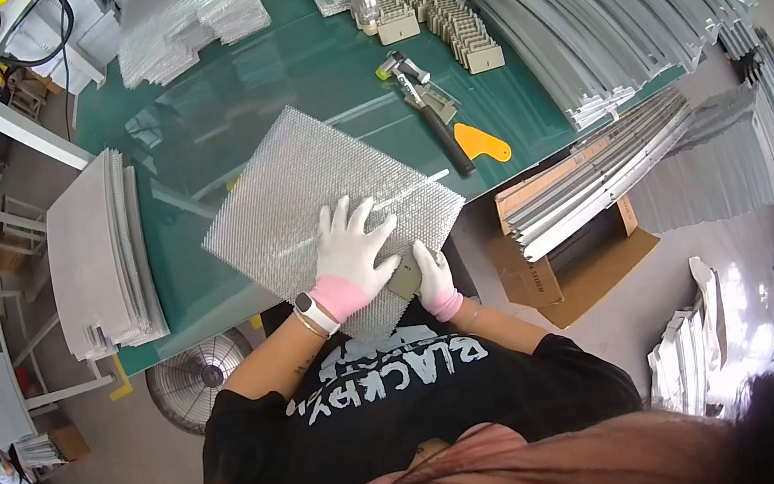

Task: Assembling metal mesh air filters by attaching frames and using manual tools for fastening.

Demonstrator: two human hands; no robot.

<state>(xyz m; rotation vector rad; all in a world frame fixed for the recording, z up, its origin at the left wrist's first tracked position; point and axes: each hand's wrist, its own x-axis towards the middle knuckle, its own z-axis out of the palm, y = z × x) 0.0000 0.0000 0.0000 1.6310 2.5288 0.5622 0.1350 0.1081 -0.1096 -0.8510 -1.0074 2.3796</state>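
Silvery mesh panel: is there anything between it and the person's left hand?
Only a white glove: the left hand rests with fingers spread on the silvery mesh panel, with no other thing visible between them.

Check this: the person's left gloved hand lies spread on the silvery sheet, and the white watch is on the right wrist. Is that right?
Not quite: the head view shows the white watch on the left wrist. The left gloved hand does lie spread on the silvery sheet.

White gloves end in pink cuffs; a white-strapped watch and black, lettered shirt are worn.
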